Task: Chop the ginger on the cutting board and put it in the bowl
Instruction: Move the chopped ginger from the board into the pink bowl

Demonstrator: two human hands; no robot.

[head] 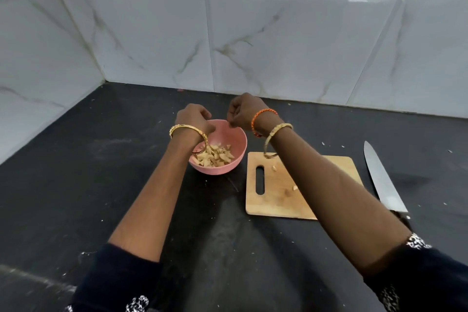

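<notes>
Ginger pieces [215, 156] fill the pink bowl [236, 159], and both hands hover over its rim, probably shedding scraps. Right hand [243, 113] pinches its fingertips, contents too small to tell; left hand [193, 119] hangs loosely curled, empty. Two bits [274, 167] remain on the wooden cutting board [276, 200] at four o'clock from the bowl; the chef's knife [382, 180] lies parked beyond, at three.

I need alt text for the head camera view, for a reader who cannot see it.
Both hands, left hand and right hand, hover over a pink bowl of chopped ginger. Right of it lie a wooden cutting board and a knife.
</notes>
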